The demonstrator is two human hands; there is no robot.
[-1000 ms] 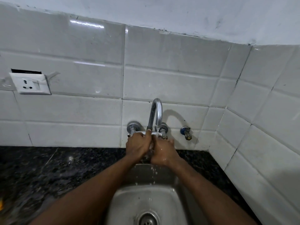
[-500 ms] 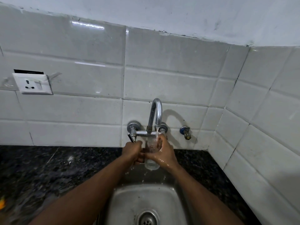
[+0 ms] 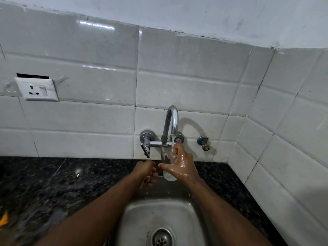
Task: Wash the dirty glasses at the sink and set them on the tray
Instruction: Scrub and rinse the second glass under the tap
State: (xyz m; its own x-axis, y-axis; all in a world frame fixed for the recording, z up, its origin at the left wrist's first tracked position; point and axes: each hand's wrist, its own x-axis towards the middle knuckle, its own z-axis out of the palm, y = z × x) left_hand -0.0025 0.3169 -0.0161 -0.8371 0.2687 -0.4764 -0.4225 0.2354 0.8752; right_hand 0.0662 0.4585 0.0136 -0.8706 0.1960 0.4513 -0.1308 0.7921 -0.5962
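Note:
A clear drinking glass (image 3: 167, 161) is held upright under the chrome tap (image 3: 171, 123), and water runs from the spout into it. My right hand (image 3: 182, 166), wet and shiny, is wrapped around the glass from the right. Just left of the glass and a little lower is my left hand (image 3: 146, 174), its fingers loosely curled and holding nothing. The steel sink (image 3: 142, 221) with its drain lies below both hands. No tray is in view.
Dark speckled counter (image 3: 53, 189) flanks the sink on both sides. White tiled walls (image 3: 195, 82) meet in a corner at the right. A wall socket (image 3: 38, 89) sits at the left, a small valve (image 3: 204, 142) right of the tap. Something orange (image 3: 3, 219) shows at the left edge.
My hands were pressed together at the tap's crossbar; then the glass came under the stream in my right hand. My left hand has drawn away from the glass, down and to the left.

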